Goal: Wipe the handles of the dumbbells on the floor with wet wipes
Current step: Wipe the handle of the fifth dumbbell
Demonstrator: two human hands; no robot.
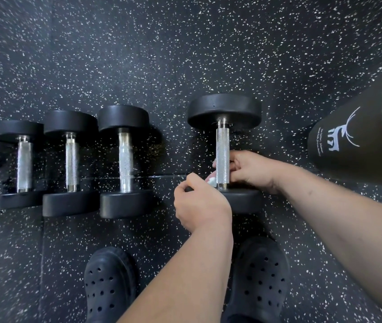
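Speckled black rubber floor (185, 54) is spread across the frame, with a row of dumbbells (124, 159) laid out from 9 o'clock toward the centre. The largest dumbbell (223, 108), set slightly apart at 3 o'clock of that row, is shown with its knurled handle (222, 150) running from 12 to 6 o'clock. The right hand (250, 170) is reached in from 4 o'clock, its grip curled round the lower part of the handle. The left hand (200, 203) is held just at 7 o'clock of that spot, its grip curled and apparently pinching the wet wipe (211, 180). Only a white scrap of the wipe is shown, between the two hands at the handle's foot.

For the step to be done well, the wipe is best wrapped fully round the bar and drawn along its whole length with a twist, so the knurling underneath is reached; the weight should be steadied against rolling.

A black cylinder (353, 150) marked with a white stag emblem is seen at 3 o'clock; whether it is a container, and what is held in it, cannot be told. No wipe packet is in view.
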